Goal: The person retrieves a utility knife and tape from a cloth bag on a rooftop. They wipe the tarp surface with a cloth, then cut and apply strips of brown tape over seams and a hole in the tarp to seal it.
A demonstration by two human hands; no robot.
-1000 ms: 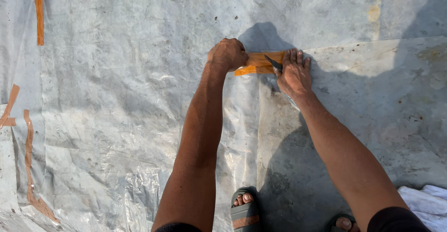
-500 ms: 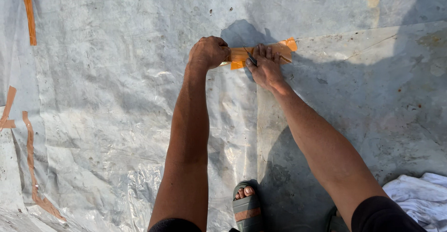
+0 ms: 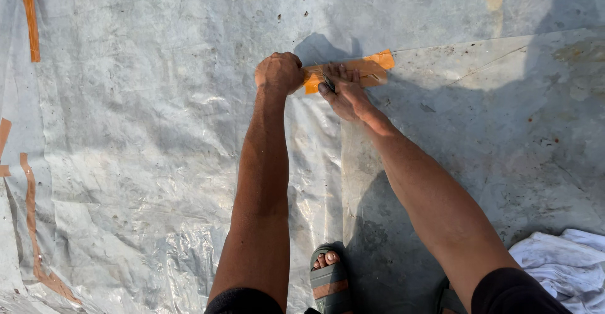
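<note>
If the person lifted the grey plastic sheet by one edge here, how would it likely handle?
The grey plastic sheet is probably floppy and light: it lies creased and wrinkled. It would likely drag rather than lift cleanly where the orange tape strip under the left hand and right hand joins its panels.

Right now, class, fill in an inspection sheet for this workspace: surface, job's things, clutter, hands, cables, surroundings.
Surface: grey plastic sheeting, wrinkled and stained, two sheets overlapping.
Job's things: orange tape strip across the seam.
Clutter: white cloth at lower right.
Hands: left hand fisted at the strip's end; right hand flat on the strip, a small dark tool under its fingers.
Cables: nothing seen.
Surroundings: older tape strips at left; sandalled foot below.
</note>
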